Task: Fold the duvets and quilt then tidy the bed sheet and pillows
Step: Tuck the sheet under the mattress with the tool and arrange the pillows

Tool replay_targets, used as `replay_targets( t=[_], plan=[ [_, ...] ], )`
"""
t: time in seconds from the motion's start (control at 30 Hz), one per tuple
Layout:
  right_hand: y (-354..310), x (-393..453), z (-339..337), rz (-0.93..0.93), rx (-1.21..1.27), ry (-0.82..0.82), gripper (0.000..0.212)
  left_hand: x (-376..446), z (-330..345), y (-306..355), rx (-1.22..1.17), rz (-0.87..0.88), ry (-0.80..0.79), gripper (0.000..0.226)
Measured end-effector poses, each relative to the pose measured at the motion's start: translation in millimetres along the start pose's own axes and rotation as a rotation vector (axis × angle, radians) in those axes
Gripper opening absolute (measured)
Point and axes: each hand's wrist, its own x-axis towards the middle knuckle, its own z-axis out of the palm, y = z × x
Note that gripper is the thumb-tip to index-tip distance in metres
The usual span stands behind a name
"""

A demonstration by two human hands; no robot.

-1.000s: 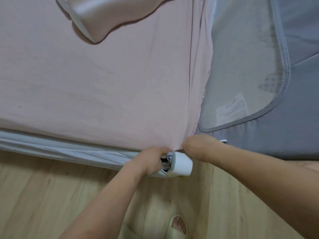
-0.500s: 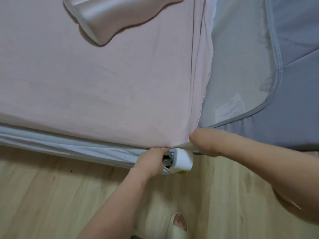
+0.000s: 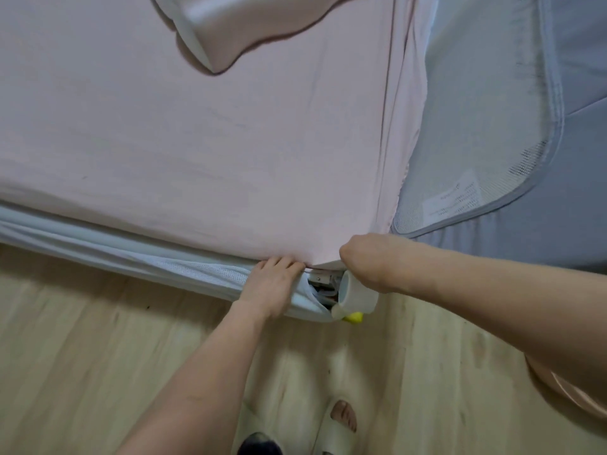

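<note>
Sheet [image 3: 197, 152], pink and drawn nearly smooth across the mattress, now ends at the bed's near corner, where both hands work its edge. Compared with a second ago, the left hand [image 3: 274, 284] has shifted from gripping low beside the white corner fitting [image 3: 356, 295] to lying with its fingers pressed flat along the sheet's hem, while the right hand [image 3: 361, 257] has risen against the corner; its fingers are hidden, so whether it pinches cloth I cannot tell. The corner looks close to tucked, so the sheet-tidying is probably nearly done here. A pillow [image 3: 236, 27] lies askew farther up, and a grey mat [image 3: 476, 126] lies alongside.
</note>
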Motion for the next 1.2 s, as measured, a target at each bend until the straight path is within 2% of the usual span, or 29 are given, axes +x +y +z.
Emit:
replay_targets(
  t=[0.13,0.43,0.67,0.73,0.8,0.93,1.07,1.17,1.2],
  plan=[
    [-8,7,-2,0.023,0.054,0.005,0.026,11,3,1,-0.082,-0.057,0.036,0.051],
    [-7,25,-8,0.053,0.090,-0.074,0.027,13,3,14,0.035,-0.098,-0.035,0.050],
    [-10,33,-5,0.071,0.143,-0.112,0.022,19,-1,-3,-0.207,-0.090,-0.117,0.041],
    [-17,35,-2,0.066,0.131,-0.125,0.009,10,-4,-1,-0.165,-0.063,-0.143,0.041],
    [-20,41,-2,0.089,0.135,-0.153,0.012,10,-8,0,-0.127,-0.064,-0.129,0.038],
    [-21,50,-8,0.076,0.160,-0.136,0.014,15,-25,-10,-0.074,-0.196,-0.091,0.030],
    [-14,37,7,0.056,0.139,-0.141,0.022,9,-23,-16,0.017,-0.113,-0.181,0.032],
    [-13,51,6,0.081,0.139,-0.181,0.007,20,-20,-17,0.020,-0.106,-0.176,0.030],
    [-15,54,3,0.094,0.136,-0.182,0.009,23,-20,-17,0.025,-0.114,-0.168,0.030]
  ],
)
